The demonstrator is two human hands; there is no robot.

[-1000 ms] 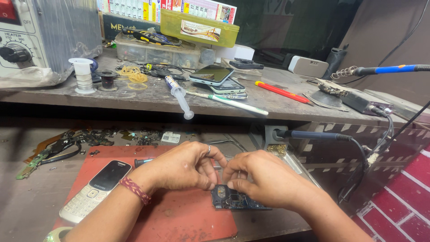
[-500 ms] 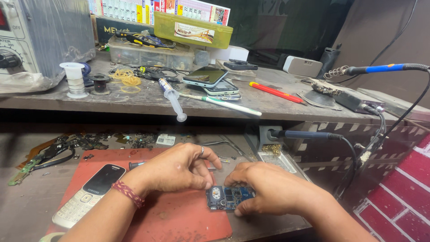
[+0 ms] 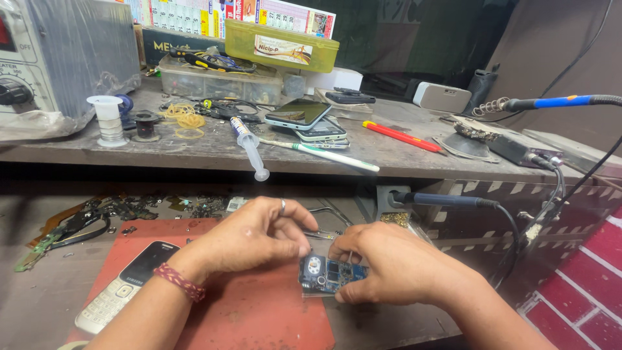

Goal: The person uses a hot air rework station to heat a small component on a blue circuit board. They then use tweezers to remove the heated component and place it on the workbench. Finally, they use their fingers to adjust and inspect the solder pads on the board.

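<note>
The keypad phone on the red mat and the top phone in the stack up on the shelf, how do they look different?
The keypad phone is white with buttons below a small dark screen; the top phone in the stack is all glossy screen, no buttons. The keypad phone lies flat and alone on the red mat beside the left hand; the top phone rests tilted on other phones. Both lie face up with dark screens.

Single head-worn view, close, angled down and forward over both hands at the red mat [image 3: 259,317], shelf [image 3: 402,155] beyond.
</note>
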